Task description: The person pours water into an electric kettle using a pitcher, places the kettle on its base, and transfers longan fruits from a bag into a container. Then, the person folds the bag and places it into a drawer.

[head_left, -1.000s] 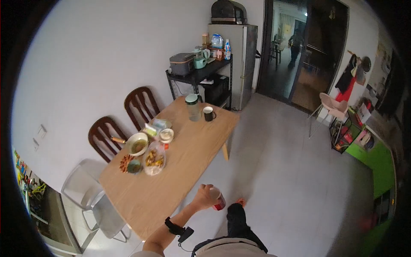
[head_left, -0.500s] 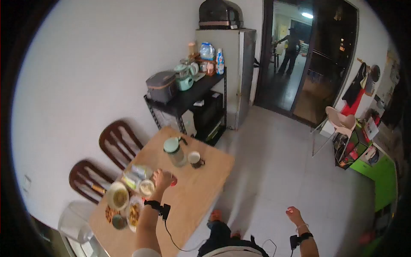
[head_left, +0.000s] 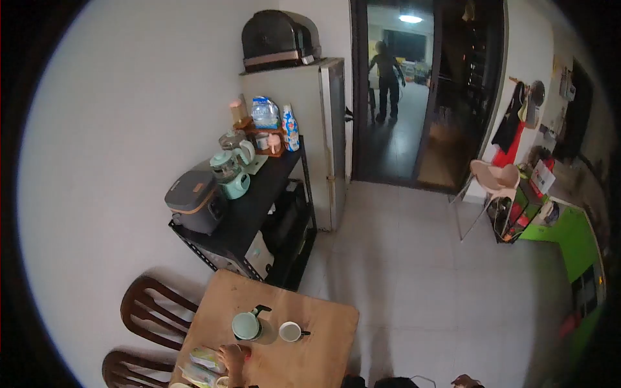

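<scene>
My left hand (head_left: 231,357) is over the wooden table (head_left: 291,368), its fingers curled. A small red object (head_left: 248,355) shows right against its thumb side; what the fingers grip is too small to make out. Just left of that hand lie plastic-wrapped packages (head_left: 204,363). Beyond it stand a pitcher with a pale green lid (head_left: 246,325) and a white-rimmed cup (head_left: 290,332) with a dark handle. Only the top of my right hand (head_left: 467,381) shows, at the bottom edge over the floor; its fingers are mostly cut off.
Two dark wooden chairs (head_left: 152,310) line the table's left side. Past the table, a black shelf (head_left: 262,207) carries a rice cooker (head_left: 194,199) and a mint kettle (head_left: 229,178). A fridge (head_left: 291,90) stands behind. A person (head_left: 387,81) is visible through the glass door.
The view has tilted up and shifted, so table and hands sit lower and the bowls of food have mostly left the frame. My left hand stays beside the red object.
</scene>
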A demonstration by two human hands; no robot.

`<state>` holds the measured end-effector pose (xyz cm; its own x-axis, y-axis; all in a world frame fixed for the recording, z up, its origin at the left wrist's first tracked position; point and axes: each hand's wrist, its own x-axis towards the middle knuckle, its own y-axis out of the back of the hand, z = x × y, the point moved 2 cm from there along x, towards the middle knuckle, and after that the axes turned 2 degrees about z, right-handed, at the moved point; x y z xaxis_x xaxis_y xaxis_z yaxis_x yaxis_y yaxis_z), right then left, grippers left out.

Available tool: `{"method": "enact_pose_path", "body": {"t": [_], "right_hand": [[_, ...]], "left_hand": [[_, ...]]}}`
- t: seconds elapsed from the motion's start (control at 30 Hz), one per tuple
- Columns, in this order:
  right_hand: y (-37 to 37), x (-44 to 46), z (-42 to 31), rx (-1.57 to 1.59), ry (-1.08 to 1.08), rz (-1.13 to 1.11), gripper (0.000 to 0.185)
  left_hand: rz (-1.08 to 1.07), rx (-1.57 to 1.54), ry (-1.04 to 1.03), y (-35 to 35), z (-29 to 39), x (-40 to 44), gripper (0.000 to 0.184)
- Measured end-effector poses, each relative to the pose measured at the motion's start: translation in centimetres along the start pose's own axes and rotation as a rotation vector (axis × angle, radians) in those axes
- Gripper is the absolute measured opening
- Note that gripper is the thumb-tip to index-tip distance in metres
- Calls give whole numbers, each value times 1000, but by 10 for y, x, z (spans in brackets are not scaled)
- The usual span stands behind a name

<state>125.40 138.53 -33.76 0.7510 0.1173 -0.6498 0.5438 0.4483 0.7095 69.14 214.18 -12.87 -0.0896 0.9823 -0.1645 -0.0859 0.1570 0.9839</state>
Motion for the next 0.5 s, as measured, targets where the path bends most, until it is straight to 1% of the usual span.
{"method": "enact_pose_path", "body": {"t": [0.03, 0.07, 0.1, 0.13, 0.17, 0.2, 0.23, 0.27, 0.3, 0.33, 0.37, 0.4, 0.43, 0.47, 0.5], "right_hand": [[-4, -12, 2, 140, 130, -23, 29], [-3, -23, 6, 278, 258, -45, 29], [-1, -32, 11, 413, 383, -67, 30], [-3, -16, 14, 773, 231, -379, 28], [-1, 2, 17, 1114, 48, -686, 29], [37, -16, 0, 1048, -29, -571, 30], [80, -41, -17, 1124, -3, -556, 28], [95, -33, -34, 1179, 15, -546, 25], [168, -71, -73, 967, -48, -491, 23], [150, -38, -62, 997, 58, -472, 24], [175, -41, -69, 939, 27, -471, 23], [204, -41, -85, 889, 7, -462, 23], [211, -25, -84, 850, 28, -482, 23], [218, -7, -80, 884, 15, -483, 19], [229, 11, -75, 921, 5, -479, 15]], "left_hand": [[36, -37, 1, -10, -8, 3, 95], [21, -18, 3, -20, -14, 7, 95], [86, -116, 0, -31, -19, 8, 100], [149, -215, 4, -38, -26, 0, 105], [123, -342, 45, -10, -12, -19, 111], [168, -384, 65, -2, -5, -26, 111], [212, -419, 94, -1, -5, -34, 110], [285, -423, 92, -4, -4, -37, 105], [360, -421, 93, -3, -2, -44, 100], [407, -449, 129, 20, 11, -57, 89], [465, -476, 162, 47, 30, -69, 77], [468, -454, 209, 66, 43, -80, 77], [595, -597, 221, 83, 56, -90, 68], [730, -742, 225, 98, 71, -99, 59], [748, -729, 262, 109, 88, -104, 59]]}}
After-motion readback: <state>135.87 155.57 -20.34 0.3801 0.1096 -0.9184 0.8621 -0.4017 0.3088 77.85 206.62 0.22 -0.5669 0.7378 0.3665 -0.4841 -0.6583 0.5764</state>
